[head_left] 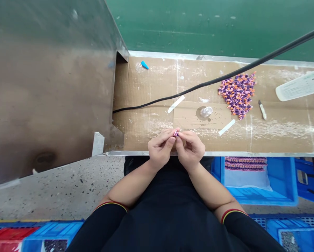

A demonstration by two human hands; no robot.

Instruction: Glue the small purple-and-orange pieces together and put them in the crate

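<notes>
Pinched closed from both sides, a small pink-and-purple piece (176, 133) sits between the fingertips of the left hand (161, 148) and the right hand (190, 150), and so little of it shows that its exact form cannot be told. Both hands curl in around it, almost touching each other, just above the near edge of a cardboard-covered bench (143, 129). Straight ahead, a small clear plastic container (206, 112) lies on a flat cardboard sheet (201, 117), with a dark stain around it and two strips of white tape (176, 104) nearby. To its right, a heap of small purple and orange pieces (237, 95) is piled on the bench, just beside a short black-and-white stick (262, 109) and near a printed white sheet (301, 84). A black cable (225, 75) crosses above the bench, and a blue cone-shaped piece (144, 64) lies by the far edge. Below the bench, to the right of the person, a blue plastic crate (217, 168) holds rows of pink-and-purple strips (245, 163). A metal panel (49, 94) rises on the left, and a green wall (199, 24) stands beyond the bench
</notes>
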